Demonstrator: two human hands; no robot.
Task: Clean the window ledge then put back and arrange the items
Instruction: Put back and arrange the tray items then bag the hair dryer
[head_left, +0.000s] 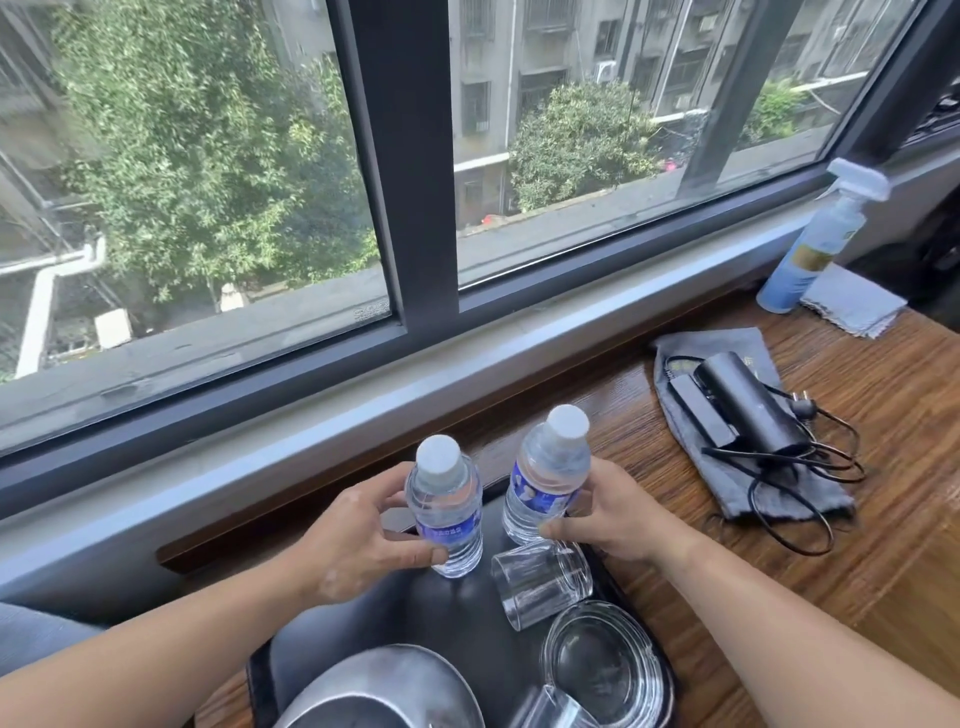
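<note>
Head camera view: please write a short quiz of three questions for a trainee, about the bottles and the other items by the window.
1. True or false: the left hand grips the left water bottle, and the right hand grips the right water bottle.
2. Where does the spray bottle stand?
A. At the far right, beside a folded cloth
B. On the black tray
C. Between the two water bottles
3. Fill in: the black hair dryer lies on a grey ____.
Key: 1 true; 2 A; 3 pouch.
</note>
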